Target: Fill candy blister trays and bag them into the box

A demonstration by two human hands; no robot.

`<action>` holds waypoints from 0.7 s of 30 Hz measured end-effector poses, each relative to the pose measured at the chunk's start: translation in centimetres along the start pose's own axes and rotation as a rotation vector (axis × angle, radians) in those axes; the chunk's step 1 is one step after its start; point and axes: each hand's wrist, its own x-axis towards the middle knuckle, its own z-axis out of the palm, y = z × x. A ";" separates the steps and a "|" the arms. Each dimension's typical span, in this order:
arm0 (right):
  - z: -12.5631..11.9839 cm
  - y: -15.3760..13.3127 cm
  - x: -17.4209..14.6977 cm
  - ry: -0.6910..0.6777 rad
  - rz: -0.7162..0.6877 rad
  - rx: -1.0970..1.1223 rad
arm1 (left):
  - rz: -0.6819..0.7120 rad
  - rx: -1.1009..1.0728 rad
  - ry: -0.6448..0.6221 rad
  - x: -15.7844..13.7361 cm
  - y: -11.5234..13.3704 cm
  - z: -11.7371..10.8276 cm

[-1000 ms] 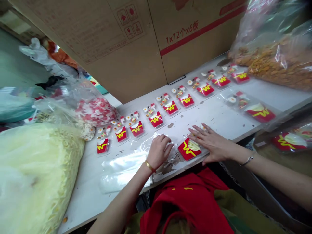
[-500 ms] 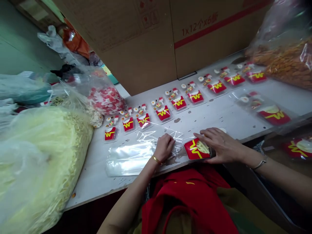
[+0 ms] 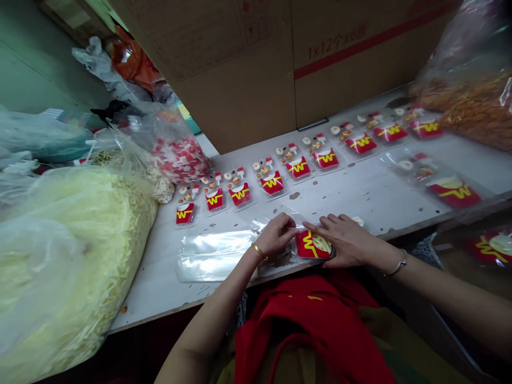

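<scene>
At the near edge of a worn white table (image 3: pixel 362 186), the right hand (image 3: pixel 346 242), half-open, holds a red packet (image 3: pixel 310 245); the left hand (image 3: pixel 279 234), half-curled, adjoins it, its grip unclear. Behind: packet row (image 3: pixel 298 168), cardboard box (image 3: pixel 248 101), bulging bags (image 3: pixel 182 160) either side.

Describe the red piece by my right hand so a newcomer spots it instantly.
Find the big cardboard box, then the white table before it. Along its near edge, between your left hand and right hand, is the red piece. Unlike the nearby packets, it has a hand on it.
</scene>
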 end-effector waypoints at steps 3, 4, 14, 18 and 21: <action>0.3 -0.3 0.3 0.006 0.001 -0.010 | 0.052 0.236 0.035 -0.9 1.8 0.6; 0.4 -0.4 0.3 0.008 0.001 -0.014 | 0.052 0.305 0.040 -1.1 2.3 1.1; 1.3 -0.8 -0.7 0.017 0.110 -0.001 | -0.187 0.634 0.256 -2.7 2.8 3.3; 1.3 -1.1 -0.8 -0.002 0.225 -0.015 | -0.236 0.634 0.176 -4.0 2.6 3.6; 1.2 -1.4 -0.6 -0.019 0.300 -0.038 | -0.240 0.571 0.143 -4.0 2.7 4.2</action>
